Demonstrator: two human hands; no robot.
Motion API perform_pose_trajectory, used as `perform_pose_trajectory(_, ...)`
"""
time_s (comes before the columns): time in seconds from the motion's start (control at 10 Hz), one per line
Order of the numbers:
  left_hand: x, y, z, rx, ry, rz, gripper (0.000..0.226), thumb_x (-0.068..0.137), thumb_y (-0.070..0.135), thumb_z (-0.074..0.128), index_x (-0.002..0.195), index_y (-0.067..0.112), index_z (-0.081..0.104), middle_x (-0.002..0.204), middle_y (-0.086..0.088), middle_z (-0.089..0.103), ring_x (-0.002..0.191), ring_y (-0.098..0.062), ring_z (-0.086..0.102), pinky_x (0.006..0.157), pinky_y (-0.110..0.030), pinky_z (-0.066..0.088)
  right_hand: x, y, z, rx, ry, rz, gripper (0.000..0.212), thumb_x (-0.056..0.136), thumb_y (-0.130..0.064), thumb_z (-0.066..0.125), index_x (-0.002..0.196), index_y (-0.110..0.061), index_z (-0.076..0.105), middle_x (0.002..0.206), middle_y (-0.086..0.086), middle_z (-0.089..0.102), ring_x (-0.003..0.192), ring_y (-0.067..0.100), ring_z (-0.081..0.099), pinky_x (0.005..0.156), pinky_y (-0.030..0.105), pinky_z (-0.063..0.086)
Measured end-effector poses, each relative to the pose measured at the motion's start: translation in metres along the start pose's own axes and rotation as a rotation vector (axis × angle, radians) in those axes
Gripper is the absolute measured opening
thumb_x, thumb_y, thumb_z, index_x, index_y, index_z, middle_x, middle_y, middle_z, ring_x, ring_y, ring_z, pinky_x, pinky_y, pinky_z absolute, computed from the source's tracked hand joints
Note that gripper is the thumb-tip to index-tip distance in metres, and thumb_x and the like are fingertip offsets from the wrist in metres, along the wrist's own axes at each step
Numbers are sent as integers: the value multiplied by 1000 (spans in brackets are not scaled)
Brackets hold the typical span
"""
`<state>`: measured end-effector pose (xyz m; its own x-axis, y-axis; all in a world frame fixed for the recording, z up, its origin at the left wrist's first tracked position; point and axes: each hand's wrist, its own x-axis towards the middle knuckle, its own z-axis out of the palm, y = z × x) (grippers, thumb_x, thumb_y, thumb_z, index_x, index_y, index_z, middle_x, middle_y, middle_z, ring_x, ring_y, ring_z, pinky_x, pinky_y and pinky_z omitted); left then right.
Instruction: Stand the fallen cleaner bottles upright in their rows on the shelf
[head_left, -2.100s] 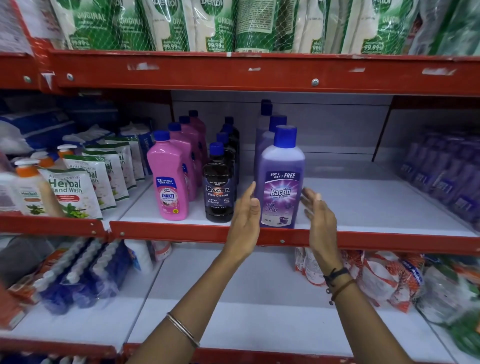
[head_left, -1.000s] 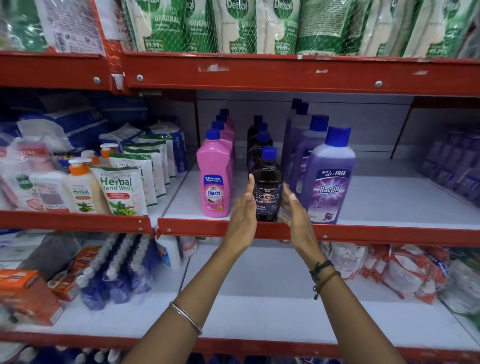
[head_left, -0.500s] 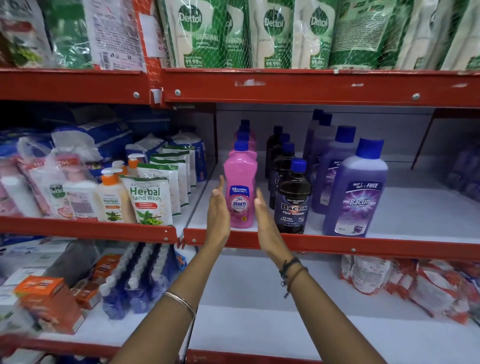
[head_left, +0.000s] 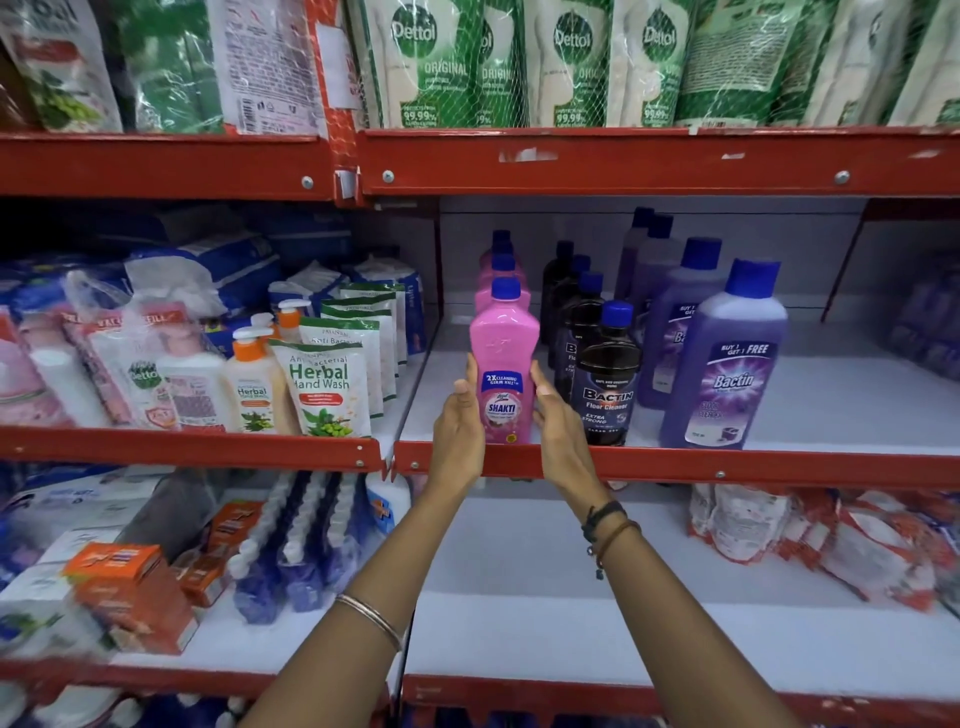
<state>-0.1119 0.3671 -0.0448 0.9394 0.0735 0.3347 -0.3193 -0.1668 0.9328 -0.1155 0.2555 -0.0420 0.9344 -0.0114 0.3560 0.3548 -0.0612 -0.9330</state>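
Observation:
Three rows of cleaner bottles stand upright on the middle shelf (head_left: 810, 466): pink Shakti, black Bactin and purple Bactin, all with blue caps. The front pink bottle (head_left: 503, 348) stands at the shelf's front edge. My left hand (head_left: 460, 431) lies flat against its left side and my right hand (head_left: 558, 426) flat against its right side, so the bottle is pressed between both palms. The front black bottle (head_left: 608, 384) is just right of my right hand, and the front purple bottle (head_left: 727, 364) stands further right. No bottle lies fallen in view.
Herbal hand-wash pouches (head_left: 322, 389) and pump bottles (head_left: 252, 384) fill the bay to the left. Dettol refill packs (head_left: 571, 62) hang behind netting on the shelf above. Red-and-white pouches (head_left: 831, 540) and blue bottles (head_left: 291, 551) sit on the shelf below. White shelf shows right of the purple row.
Both hands moved leftward from the purple bottle to the black one, then to the pink one. They now touch the pink bottle's sides, where half a second ago they stood slightly apart from it.

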Motion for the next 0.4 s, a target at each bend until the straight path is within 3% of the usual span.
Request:
perform_pose_trajectory(0.1,-7,1,-5,25,-14,-13,76,79,70,11,135,27,41,129,-10,57,111,-19,58,94,-35,50,-8,-4,3,-4,28,13,44,100,-36,27,143,-28,32,115,-21,49,95,-8,54,68,-2,42)
perform_pose_trajectory(0.2,-6,6,-10,82,-70,-26,66,88,62,12,137,27,38,132,-9,55,111,-17,56,92,-30,45,-14,-8,5,-28,-1,14,46,100,-38,25,145,-28,28,128,-18,43,108,-6,49,72,-6,39)
perform_pose_trajectory(0.3,-15,12,-12,239,-87,31,63,88,64,16,145,36,17,145,-5,40,129,-18,43,107,-39,38,-30,-22,3,-118,80,-1,46,99,-39,28,141,-22,38,132,-13,48,115,-2,45,76,-11,30)
perform_pose_trajectory(0.4,-23,21,-6,577,-7,276,70,91,58,26,148,24,1,159,-8,7,147,-25,2,119,-44,9,-40,-44,-12,-164,295,-202,46,98,-37,31,138,-16,44,145,1,47,129,2,41,107,10,31)
